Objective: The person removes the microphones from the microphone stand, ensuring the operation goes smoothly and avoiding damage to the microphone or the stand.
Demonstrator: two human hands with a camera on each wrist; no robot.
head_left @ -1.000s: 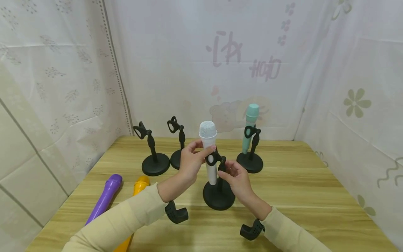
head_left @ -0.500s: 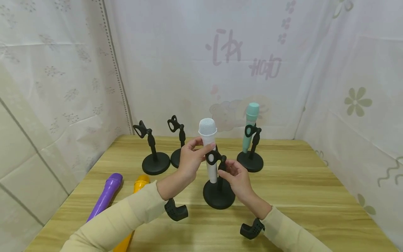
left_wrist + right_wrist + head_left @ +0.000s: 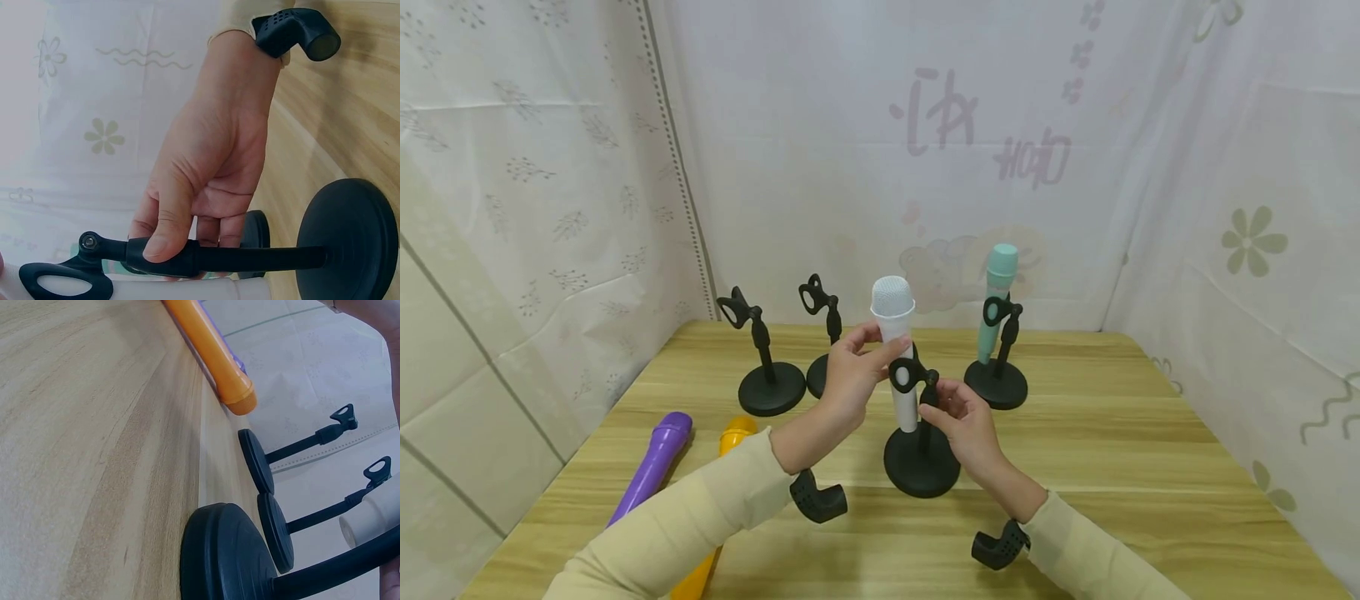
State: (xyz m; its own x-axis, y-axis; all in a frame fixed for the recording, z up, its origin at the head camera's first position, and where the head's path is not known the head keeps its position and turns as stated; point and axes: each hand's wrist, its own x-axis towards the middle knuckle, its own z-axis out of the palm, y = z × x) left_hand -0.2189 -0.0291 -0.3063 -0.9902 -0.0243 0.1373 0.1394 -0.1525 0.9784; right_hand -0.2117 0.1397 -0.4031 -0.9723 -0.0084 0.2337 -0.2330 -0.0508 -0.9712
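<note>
In the head view my left hand (image 3: 853,375) pinches a white microphone (image 3: 892,302) below its mesh head, thumb in front. The microphone stands nearly upright, its handle passing through the ring clip (image 3: 903,376) of a black desk stand (image 3: 922,475). My right hand (image 3: 966,425) grips that stand's post just below the clip joint. The left wrist view shows the right hand (image 3: 209,169) with its thumb laid along the post and the white handle (image 3: 187,289) beside it. In the right wrist view the lower end of the white microphone (image 3: 369,519) hangs near the post.
Two black stands (image 3: 771,389) (image 3: 820,375) with unfilled clips stand at the back left. A mint-green microphone (image 3: 1002,267) sits in a stand (image 3: 996,387) at the back right. A purple microphone (image 3: 658,458) and an orange one (image 3: 737,433) lie at the left, partly behind the left sleeve.
The white microphone has risen slightly in the clip, with my left hand moving up along with it. My right hand keeps its grip on the post.
</note>
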